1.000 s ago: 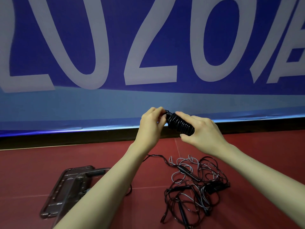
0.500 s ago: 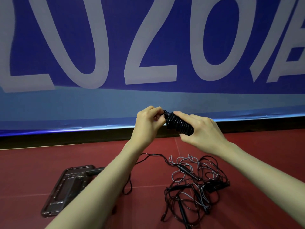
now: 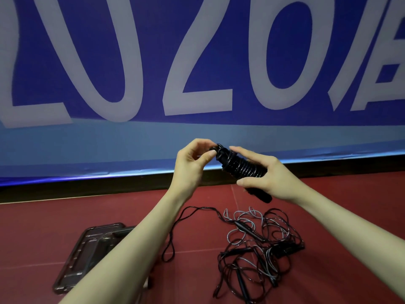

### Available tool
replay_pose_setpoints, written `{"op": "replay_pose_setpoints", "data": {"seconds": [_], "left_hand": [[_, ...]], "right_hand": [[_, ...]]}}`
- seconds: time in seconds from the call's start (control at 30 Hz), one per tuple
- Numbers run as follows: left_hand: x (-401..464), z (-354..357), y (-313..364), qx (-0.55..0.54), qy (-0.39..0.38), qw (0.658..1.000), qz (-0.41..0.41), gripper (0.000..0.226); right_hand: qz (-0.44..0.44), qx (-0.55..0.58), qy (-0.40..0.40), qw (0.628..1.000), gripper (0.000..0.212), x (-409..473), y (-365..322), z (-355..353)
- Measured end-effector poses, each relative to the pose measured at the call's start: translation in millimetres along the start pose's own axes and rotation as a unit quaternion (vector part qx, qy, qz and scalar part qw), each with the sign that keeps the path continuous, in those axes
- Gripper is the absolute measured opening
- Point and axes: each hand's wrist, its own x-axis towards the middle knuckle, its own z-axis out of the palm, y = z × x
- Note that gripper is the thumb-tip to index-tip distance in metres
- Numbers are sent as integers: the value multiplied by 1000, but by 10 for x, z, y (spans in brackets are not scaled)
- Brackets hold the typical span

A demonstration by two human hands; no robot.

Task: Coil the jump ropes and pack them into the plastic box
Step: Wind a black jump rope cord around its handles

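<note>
A black jump rope (image 3: pixel 241 167) is wound tightly round its handles into a bundle held in the air. My right hand (image 3: pixel 269 174) grips the bundle's lower part, with the forefinger stretched along the top. My left hand (image 3: pixel 192 163) pinches the bundle's upper end between thumb and fingers. Below on the red floor lies a tangled pile of black and grey jump ropes (image 3: pixel 258 249). A dark, see-through plastic box (image 3: pixel 87 255) lies on the floor at the lower left, partly hidden by my left forearm.
A big blue banner with white letters (image 3: pixel 197 84) stands along the floor's far edge. One loose black rope strand (image 3: pixel 175 233) runs from the pile toward the box. Red floor lies between the box and the pile.
The bundle's handle ends now stick out below my right hand, whose forefinger has straightened. My left hand has moved from wrapping to pinching the bundle's top end.
</note>
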Motion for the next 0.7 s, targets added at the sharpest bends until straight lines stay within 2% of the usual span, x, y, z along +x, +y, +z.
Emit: {"op": "replay_pose_setpoints", "data": {"seconds": [0.07, 0.13, 0.23, 0.3, 0.4, 0.5, 0.7], "left_hand": [[11, 34, -3, -10, 14, 1000, -2, 16], [28, 65, 7, -69, 32, 997, -27, 16], [45, 121, -15, -196, 41, 975, -98, 16], [28, 143, -40, -224, 20, 967, -123, 17], [-3, 128, -36, -147, -41, 984, -96, 21], [-22, 128, 12, -32, -79, 994, -61, 20], [-12, 128, 49, 45, -67, 997, -9, 12]], "right_hand": [[15, 53, 1, 998, 70, 4, -9, 25], [36, 117, -1, 992, 67, 16, -19, 42], [76, 245, 13, 966, 64, 56, -21, 43], [94, 312, 30, 945, 65, 86, 0, 45], [104, 349, 56, 930, 71, 105, 47, 28], [124, 320, 97, 934, 68, 116, 54, 3], [137, 235, 106, 956, 67, 173, 4, -20]]}}
